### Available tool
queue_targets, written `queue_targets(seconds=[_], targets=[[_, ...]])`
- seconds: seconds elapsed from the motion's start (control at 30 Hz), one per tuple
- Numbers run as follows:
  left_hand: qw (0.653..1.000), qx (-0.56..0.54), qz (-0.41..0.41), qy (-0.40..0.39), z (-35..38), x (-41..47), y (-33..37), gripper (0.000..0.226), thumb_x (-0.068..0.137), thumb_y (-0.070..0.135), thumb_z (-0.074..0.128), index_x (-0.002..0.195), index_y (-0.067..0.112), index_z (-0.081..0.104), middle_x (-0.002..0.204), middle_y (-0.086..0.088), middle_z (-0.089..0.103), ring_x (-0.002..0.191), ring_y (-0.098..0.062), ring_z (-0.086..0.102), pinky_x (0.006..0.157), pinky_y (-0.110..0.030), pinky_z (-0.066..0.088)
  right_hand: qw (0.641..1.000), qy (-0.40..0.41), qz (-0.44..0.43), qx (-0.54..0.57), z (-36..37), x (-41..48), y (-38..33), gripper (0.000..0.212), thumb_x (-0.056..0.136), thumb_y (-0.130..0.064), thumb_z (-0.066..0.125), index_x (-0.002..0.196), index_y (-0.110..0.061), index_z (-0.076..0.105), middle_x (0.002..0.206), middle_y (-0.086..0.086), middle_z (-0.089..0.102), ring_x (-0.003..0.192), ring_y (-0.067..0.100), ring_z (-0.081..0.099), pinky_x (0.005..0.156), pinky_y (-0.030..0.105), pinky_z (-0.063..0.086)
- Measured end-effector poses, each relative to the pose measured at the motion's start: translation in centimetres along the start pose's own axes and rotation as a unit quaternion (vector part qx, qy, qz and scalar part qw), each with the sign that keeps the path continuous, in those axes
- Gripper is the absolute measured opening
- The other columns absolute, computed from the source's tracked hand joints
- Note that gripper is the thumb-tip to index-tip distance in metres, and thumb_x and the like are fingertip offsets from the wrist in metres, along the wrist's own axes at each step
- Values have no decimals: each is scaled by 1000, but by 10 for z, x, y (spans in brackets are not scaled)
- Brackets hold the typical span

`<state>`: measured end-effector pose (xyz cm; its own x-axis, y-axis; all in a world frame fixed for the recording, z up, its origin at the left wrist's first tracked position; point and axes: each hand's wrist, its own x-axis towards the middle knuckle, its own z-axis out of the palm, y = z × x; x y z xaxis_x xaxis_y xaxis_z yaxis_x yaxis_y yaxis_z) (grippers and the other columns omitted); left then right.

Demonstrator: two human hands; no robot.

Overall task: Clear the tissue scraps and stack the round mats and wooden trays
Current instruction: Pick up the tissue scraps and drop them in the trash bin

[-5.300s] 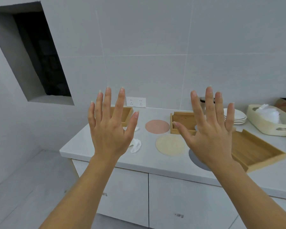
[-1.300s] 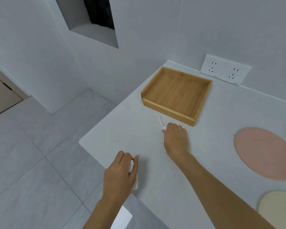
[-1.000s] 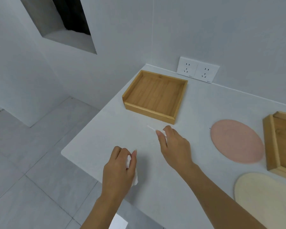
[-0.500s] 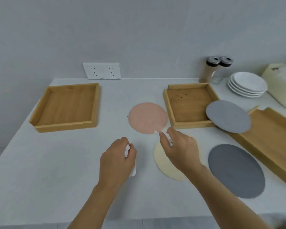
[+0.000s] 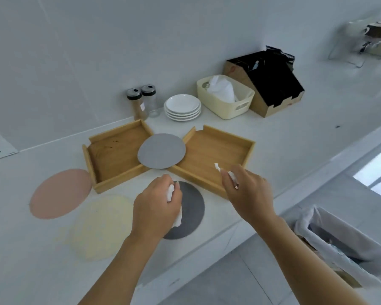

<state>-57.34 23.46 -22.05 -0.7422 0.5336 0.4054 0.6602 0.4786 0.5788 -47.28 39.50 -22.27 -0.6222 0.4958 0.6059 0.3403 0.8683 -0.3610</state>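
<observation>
Tissue scraps: two white pieces, one in each hand, both held above the near part of the table.
Left hand (image 5: 155,209): fingers curled closed around a crumpled tissue scrap (image 5: 171,191); white paper shows between thumb and forefinger and again below the palm. Hand hangs over the dark grey mat.
Right hand (image 5: 248,191): thumb and fingers pinched on a small tissue scrap (image 5: 217,167), a torn corner sticking up to the left. Hand sits over the near edge of the right wooden tray.
Dark grey mat (image 5: 191,213): round, flat on the table near its front edge, partly covered by the left hand.
Cream mat (image 5: 101,227): round, flat, left of the dark grey mat; whether the two touch cannot be told.
Pink mat (image 5: 61,193): round, flat, further left, just beside the left wooden tray.
Light grey mat (image 5: 161,150): round, resting across the adjacent corners of both trays, bridging them.
Left wooden tray (image 5: 117,153): square, on the table, far of the cream mat.
Right wooden tray (image 5: 213,150): on the table, angled, its corner close to the left tray.
Far items: two shaker jars (image 5: 141,103), a stack of white plates (image 5: 182,107), a cream basket (image 5: 226,95) with white material in it, a black-and-brown box (image 5: 268,83).
Table (image 5: 20,249): white, against a white wall.
Bin (image 5: 339,245): on the floor at near right, lined with a white bag, below the table edge.
</observation>
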Motion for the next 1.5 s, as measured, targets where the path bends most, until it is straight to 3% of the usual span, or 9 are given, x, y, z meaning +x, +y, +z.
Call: queue_targets(seconds=[0.13,0.43,0.53,0.7,0.83,0.97,1.1,1.23,1.5], targets=[[998,-20,58,-16,56,11,72,27,85,26,46,64,9,47,53,-1,47,51,-19,46,44,-27,34,999,7,44,-29,-45,-2,78,41,86,-33,42,54,-7,39,37,3,30,38,19,16,40,16,10],[984,-77,142,-80,175,17,208,25,86,22,45,68,6,47,57,-6,49,54,-25,47,46,-24,29,984,53,141,-91,-137,-34,224,39,83,-33,41,55,-6,41,40,-4,25,32,22,24,42,14,13],[974,-91,173,-112,211,18,244,22,85,23,44,68,8,47,58,-2,50,54,-22,48,47,-25,35,976,66,167,-122,-161,-46,263,39,83,-32,41,55,-5,44,37,-1,30,29,28,31,42,14,12],[958,-115,217,-149,277,26,304,25,87,22,46,70,5,50,59,-8,54,52,-26,51,48,-33,43,959,83,223,-153,-188,-61,331,39,84,-30,45,55,-4,44,36,7,40,32,24,25,40,16,13],[943,-139,242,-180,339,35,354,23,87,22,47,69,8,47,58,-3,50,51,-22,47,47,-21,33,945,84,255,-186,-207,-66,391,39,84,-31,46,56,-4,48,37,7,44,28,27,35,36,21,24],[930,-164,252,-213,398,49,407,22,87,23,47,70,9,48,59,2,48,51,-18,45,46,-17,30,932,76,289,-206,-228,-59,449,37,84,-28,49,55,-5,46,37,3,37,29,23,28,38,14,14],[918,-180,264,-236,446,63,457,17,88,22,49,72,17,43,61,5,45,47,-7,39,48,-12,26,923,69,317,-209,-247,-52,501,32,82,-21,57,56,-5,46,40,-1,33,32,19,25,36,17,18],[908,-177,273,-264,479,63,485,13,85,27,46,75,20,42,64,7,45,47,-3,38,50,-9,23,911,81,343,-215,-259,-56,539,35,84,-26,50,56,-6,45,42,-4,30,34,20,23,40,14,12],[917,-138,242,-284,564,53,483,17,88,22,52,73,17,46,62,5,48,51,-15,45,46,-14,29,915,26,352,-198,-235,-95,618,37,83,-32,41,54,-9,43,42,-6,28,34,19,19,37,13,8]])
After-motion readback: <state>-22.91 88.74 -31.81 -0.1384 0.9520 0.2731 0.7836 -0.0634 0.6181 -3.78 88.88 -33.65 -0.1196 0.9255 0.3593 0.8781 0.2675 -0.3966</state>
